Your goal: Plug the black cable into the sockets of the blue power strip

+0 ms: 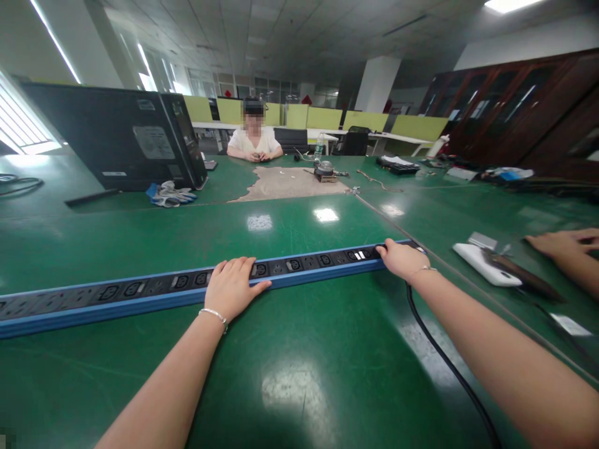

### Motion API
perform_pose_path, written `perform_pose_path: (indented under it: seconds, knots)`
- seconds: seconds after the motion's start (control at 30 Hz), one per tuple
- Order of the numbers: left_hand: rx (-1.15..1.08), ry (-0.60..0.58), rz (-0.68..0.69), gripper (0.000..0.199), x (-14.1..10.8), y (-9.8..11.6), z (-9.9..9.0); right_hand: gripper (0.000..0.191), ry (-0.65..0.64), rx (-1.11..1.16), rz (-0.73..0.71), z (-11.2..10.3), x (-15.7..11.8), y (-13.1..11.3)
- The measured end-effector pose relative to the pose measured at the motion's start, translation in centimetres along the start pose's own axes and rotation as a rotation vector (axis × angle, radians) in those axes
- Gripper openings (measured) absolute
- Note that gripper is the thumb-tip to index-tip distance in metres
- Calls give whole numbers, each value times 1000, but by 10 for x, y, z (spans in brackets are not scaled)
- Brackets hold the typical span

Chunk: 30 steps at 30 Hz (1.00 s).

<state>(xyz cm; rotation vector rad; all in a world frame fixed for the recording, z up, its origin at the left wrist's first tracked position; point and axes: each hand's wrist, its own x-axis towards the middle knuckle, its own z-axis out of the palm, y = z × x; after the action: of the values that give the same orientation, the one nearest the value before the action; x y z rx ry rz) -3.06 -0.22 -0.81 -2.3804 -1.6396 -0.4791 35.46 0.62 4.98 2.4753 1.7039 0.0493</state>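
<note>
A long blue power strip (306,279) with a black face and several sockets lies across the green table, running out of view at the left edge. Over its middle lies my left hand (231,284), fingers across the top and thumb along the near side, holding it. My right hand (403,257) is wrapped around the strip's right end, its thumb on the top face; the far fingers are partly hidden. From below that hand a black cable (435,337) curves down toward the bottom right.
A black computer case (121,137) stands at the left behind blue-and-white gloves (171,194). Another person (255,142) sits across the table (140,240). To the right lie a white handheld device (486,265) and a different person's hand (561,243). A metal object (324,169) stands farther back.
</note>
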Motion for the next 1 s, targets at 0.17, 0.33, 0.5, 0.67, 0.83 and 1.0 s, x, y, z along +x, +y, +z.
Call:
perform_pose_path:
  seconds: [0.17, 0.33, 0.5, 0.67, 0.83, 1.0]
  knots:
    - [6, -3, 4, 61, 0, 0, -1, 44, -13, 29, -10, 0, -2, -3]
    - [-4, -13, 15, 61, 0, -1, -1, 52, 109, 100, 109, -20, -3, 10]
    - [-12, -10, 8, 63, 0, -2, 0, 53, 237, 123, 64, -62, 7, 44]
    - [-16, -6, 9, 63, 1, -2, 1, 47, 147, 113, 31, -45, 18, 53]
    - [8, -9, 12, 64, 0, -2, 0, 45, 45, 110, 19, -3, 24, 52]
    - [6, -22, 5, 63, 1, -2, 0, 44, 3, 94, -8, 5, 25, 53]
